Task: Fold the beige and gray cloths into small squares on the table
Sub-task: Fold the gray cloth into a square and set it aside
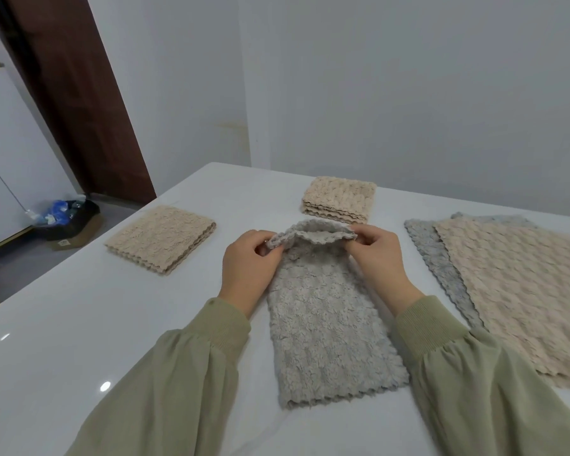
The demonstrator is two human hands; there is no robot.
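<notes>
The gray cloth (326,330) lies as a long strip in the middle of the surface (79,324), its far corners pinched by the left hand (249,258) and the right hand (380,255). If either pinch drops a layer, or the corners land unevenly, the square likely skews.

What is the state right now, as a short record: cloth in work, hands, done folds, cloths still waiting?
cloth in work: gray cloth, a long strip in front of the person, far end lifted
left hand: pinches the strip's far left corner
right hand: pinches the far right corner
done: folded beige cloth at left; smaller beige square beyond the strip
waiting: flat beige cloth on the right, lying on a flat gray cloth
surface: white table
</notes>
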